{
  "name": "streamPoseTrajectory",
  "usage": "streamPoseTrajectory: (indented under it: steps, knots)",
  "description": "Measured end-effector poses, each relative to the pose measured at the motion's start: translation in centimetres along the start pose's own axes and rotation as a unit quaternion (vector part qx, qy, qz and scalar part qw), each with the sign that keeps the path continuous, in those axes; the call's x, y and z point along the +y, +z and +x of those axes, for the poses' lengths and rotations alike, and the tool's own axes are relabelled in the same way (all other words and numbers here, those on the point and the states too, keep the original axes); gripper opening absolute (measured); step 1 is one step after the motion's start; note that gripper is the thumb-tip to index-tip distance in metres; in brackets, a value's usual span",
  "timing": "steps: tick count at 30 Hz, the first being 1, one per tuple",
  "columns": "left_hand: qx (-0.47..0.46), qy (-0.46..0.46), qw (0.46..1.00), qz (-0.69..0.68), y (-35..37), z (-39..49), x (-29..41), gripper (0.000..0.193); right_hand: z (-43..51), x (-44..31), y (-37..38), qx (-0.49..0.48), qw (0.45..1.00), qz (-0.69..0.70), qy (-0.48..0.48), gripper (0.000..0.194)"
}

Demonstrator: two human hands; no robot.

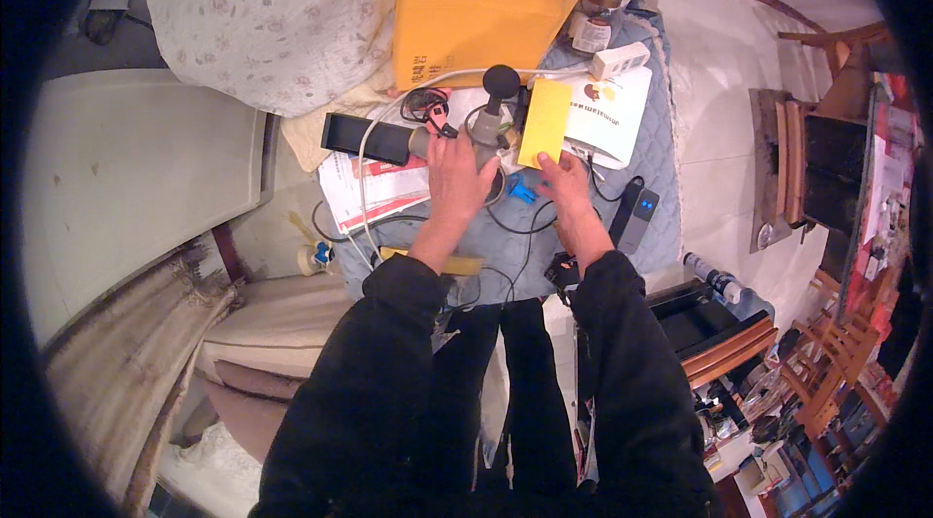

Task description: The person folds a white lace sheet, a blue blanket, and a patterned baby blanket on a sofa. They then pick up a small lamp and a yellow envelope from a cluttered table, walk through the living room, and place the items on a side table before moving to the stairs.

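Note:
My right hand (567,184) grips the near end of a flat yellow rectangular piece (547,121), thumb on top. My left hand (458,179) lies palm down with the thumb apart, beside a grey device with a round black head (501,83). Its fingertips come close to a pink item wrapped in black cable (436,113); whether they touch it is unclear. Left of that hand is an open black box (366,138). A small blue plastic piece (521,188) rests on the quilted blue cloth (466,226) between my hands.
A white printed bag or sheet (609,117) and a white power strip (619,61) lie at the right. Behind are a lidded jar (594,19) and a large orange-yellow sheet (488,8). Papers (375,186), a grey-black device (636,219) and loose cables surround my hands.

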State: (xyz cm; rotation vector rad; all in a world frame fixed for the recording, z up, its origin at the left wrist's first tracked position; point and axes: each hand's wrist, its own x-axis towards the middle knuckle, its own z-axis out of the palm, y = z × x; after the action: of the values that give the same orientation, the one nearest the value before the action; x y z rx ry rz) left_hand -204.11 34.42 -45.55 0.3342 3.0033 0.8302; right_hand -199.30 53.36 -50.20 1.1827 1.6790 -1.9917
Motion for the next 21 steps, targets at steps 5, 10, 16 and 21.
streamPoseTrajectory:
  steps: [5,10,16,21]
  knots:
    - [-0.014,-0.024,0.996,-0.082,-1.3,-0.4,0.6,0.054,2.9,-0.6,-1.8,-0.1,0.978,0.175,0.054,0.037]
    - [0.04,-0.097,0.979,-0.178,-2.4,-4.7,-0.7,0.042,-1.3,-4.5,-2.1,-0.229,0.861,0.422,0.167,0.037]
    - [0.063,-0.194,0.946,-0.252,-5.0,-6.0,2.1,0.034,-3.3,-5.6,-3.8,-0.29,0.756,0.536,0.24,0.038]
    - [-0.062,-0.269,0.786,-0.553,-6.0,-4.4,4.2,0.037,-8.6,-6.8,-1.0,-0.168,0.953,0.252,0.032,0.036]
